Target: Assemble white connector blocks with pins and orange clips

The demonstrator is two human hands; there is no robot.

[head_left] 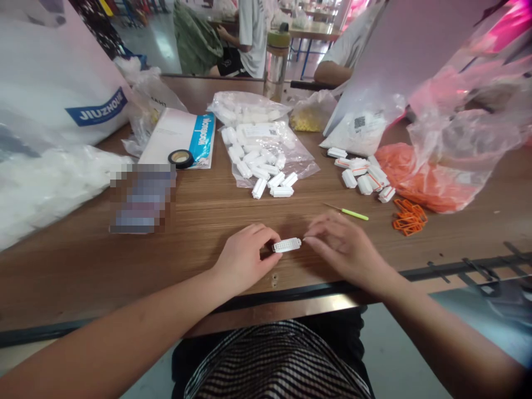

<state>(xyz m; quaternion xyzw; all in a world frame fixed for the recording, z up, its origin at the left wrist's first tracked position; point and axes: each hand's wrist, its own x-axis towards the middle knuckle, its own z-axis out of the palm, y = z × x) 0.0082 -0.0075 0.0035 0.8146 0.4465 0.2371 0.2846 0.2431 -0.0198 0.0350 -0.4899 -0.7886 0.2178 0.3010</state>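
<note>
Between the thumb and fingers of my left hand (248, 254) is a white plastic connector housing (287, 245), its face of small holes turned up toward me. My right hand (343, 249) is just right of the housing, its fingers loosely stretched and thumb apart, slightly blurred; no held thing shows in it. Beyond that hand lies a thin pick tool with a green handle (354, 214). Orange plastic clips (409, 217) lie in a loose heap to the right. Behind them is a group of white housings (366, 176), some showing orange strips.
More white housings (281, 192) spill from a clear bag (301, 152) at the middle back. A notebook (166, 136) with black tape (180, 159) and a pixelated item (143, 199) are left. An orange-filled bag (432, 177) stands right; a bottle (275, 64) stands behind. Other people sit beyond.
</note>
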